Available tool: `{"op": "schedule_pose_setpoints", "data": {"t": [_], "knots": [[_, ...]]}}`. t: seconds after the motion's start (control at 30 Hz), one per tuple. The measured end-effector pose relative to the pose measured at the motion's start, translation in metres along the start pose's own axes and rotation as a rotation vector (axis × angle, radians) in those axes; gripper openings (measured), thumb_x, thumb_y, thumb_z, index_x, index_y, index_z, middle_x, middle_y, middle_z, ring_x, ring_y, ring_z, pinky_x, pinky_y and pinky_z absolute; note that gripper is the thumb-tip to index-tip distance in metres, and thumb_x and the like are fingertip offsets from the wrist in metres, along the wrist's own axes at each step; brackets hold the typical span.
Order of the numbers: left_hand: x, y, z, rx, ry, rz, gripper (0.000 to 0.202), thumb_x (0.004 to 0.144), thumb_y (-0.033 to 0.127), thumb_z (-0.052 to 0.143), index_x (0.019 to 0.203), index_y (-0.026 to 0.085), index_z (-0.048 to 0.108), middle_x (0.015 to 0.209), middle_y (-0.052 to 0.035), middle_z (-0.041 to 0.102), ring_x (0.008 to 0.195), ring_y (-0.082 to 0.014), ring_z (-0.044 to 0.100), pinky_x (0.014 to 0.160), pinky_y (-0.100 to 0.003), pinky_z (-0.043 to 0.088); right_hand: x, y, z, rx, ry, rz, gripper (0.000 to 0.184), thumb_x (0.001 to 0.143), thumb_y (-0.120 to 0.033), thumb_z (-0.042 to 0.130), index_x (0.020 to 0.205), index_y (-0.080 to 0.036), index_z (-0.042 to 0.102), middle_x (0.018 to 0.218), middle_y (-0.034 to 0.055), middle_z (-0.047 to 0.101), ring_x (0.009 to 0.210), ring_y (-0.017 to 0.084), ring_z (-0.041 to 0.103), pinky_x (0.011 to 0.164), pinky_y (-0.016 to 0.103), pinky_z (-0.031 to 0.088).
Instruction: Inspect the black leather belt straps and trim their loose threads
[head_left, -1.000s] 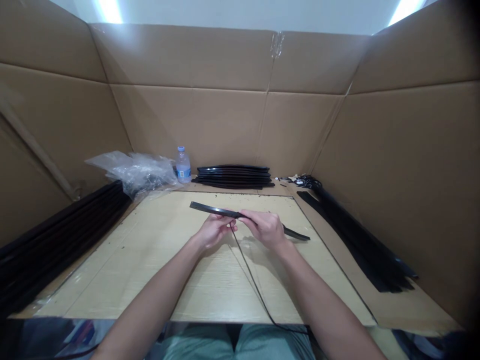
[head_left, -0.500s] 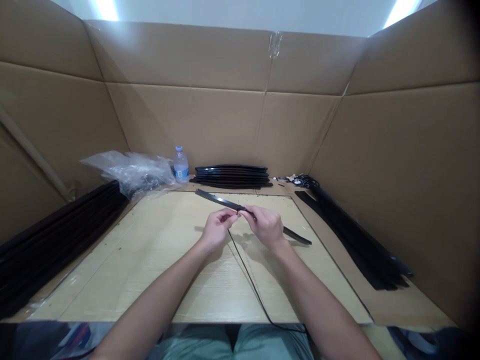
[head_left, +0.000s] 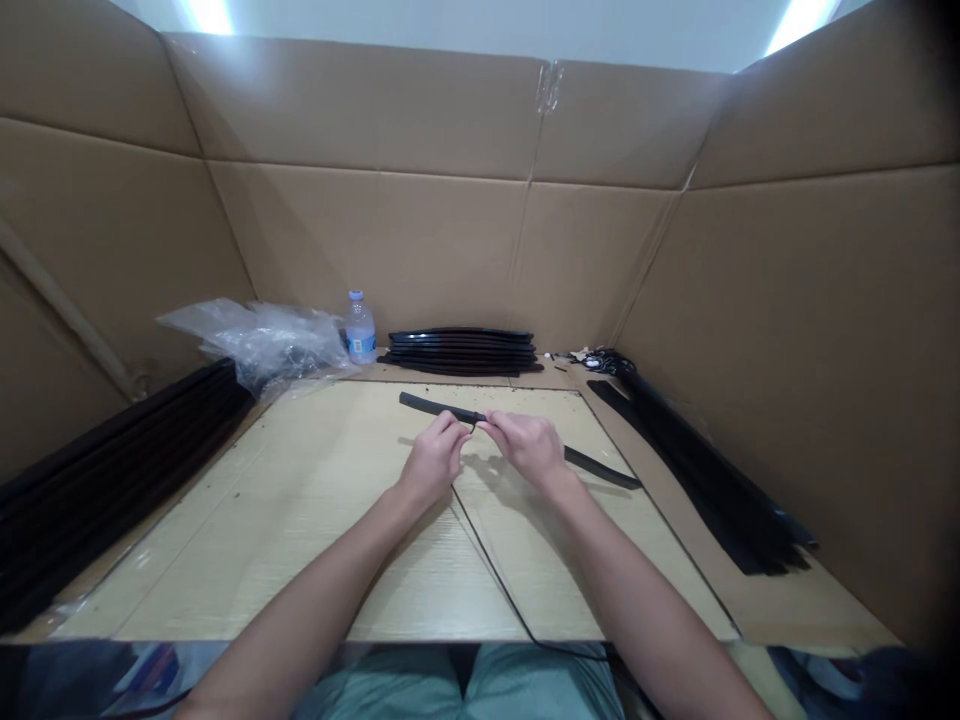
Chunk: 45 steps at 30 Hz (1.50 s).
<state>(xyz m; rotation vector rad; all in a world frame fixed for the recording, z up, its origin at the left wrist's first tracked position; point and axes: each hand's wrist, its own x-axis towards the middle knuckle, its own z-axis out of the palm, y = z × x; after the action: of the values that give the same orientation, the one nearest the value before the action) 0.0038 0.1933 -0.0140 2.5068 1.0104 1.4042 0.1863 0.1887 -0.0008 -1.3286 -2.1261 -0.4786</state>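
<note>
Pinched in the left hand (head_left: 433, 460) was a thin black cord (head_left: 491, 560), trailing to the near edge of the pale tabletop (head_left: 247, 540). Fingers of the right hand (head_left: 529, 448) were closed around a slim black strip (head_left: 600, 467), which slanted over the tabletop from far left to near right. Surroundings, left to right: dark strips (head_left: 127, 470), clear plastic bag (head_left: 277, 345), labelled bottle (head_left: 361, 330), far strip stack (head_left: 461, 352), right-side strip bundle (head_left: 697, 470).

Black strip (head_left: 601, 468): slim, long, gently curved; middle hidden; suspended aslant above the board (head_left: 262, 510).
Black cord (head_left: 496, 570): thin, nearly straight over the board, crossing its near edge.
</note>
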Motion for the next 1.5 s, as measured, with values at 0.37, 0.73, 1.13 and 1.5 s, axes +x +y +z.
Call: {"op": "schedule_pose_setpoints", "data": {"t": [0.37, 0.73, 1.13, 1.5], "knots": [[0.001, -0.012, -0.018, 0.325, -0.187, 0.241, 0.021, 0.092, 0.018, 0.037, 0.091, 0.013, 0.058, 0.089, -0.0093, 0.056, 0.085, -0.0201, 0.052, 0.075, -0.031, 0.043, 0.003, -0.012, -0.005, -0.045, -0.198, -0.011, 0.038, 0.093, -0.047, 0.034, 0.088, -0.024, 0.064, 0.068, 0.0015, 0.067, 0.053, 0.013, 0.052, 0.05, 0.026, 0.019], [0.001, -0.018, -0.018, 0.275, -0.159, 0.259, 0.02, 0.092, 0.02, 0.037, 0.093, 0.014, 0.056, 0.09, -0.0095, 0.056, 0.086, -0.0198, 0.052, 0.075, -0.031, 0.044, 0.003, -0.019, -0.005, 0.026, -0.296, -0.061, 0.036, 0.094, -0.045, 0.033, 0.093, -0.027, 0.064, 0.075, 0.0006, 0.07, 0.06, 0.014, 0.058, 0.052, 0.026, 0.022], [0.009, -0.019, -0.011, 0.011, 0.011, -0.009, 0.019, 0.087, 0.016, 0.045, 0.079, 0.016, 0.062, 0.077, -0.0039, 0.055, 0.07, -0.014, 0.053, 0.064, -0.026, 0.044, -0.002, -0.021, 0.002, -0.018, -0.22, -0.025, 0.04, 0.093, -0.05, 0.033, 0.102, -0.024, 0.061, 0.076, 0.0033, 0.071, 0.059, 0.014, 0.059, 0.051, 0.025, 0.023], [0.013, -0.026, -0.015, -0.014, -0.041, -0.138, 0.017, 0.082, 0.014, 0.053, 0.074, 0.015, 0.068, 0.074, -0.0052, 0.06, 0.067, -0.0145, 0.056, 0.065, -0.027, 0.045, -0.005, -0.02, 0.014, 0.034, -0.183, -0.132, 0.034, 0.092, -0.046, 0.038, 0.114, -0.035, 0.062, 0.074, 0.0022, 0.069, 0.059, 0.011, 0.058, 0.051, 0.023, 0.027]]}}
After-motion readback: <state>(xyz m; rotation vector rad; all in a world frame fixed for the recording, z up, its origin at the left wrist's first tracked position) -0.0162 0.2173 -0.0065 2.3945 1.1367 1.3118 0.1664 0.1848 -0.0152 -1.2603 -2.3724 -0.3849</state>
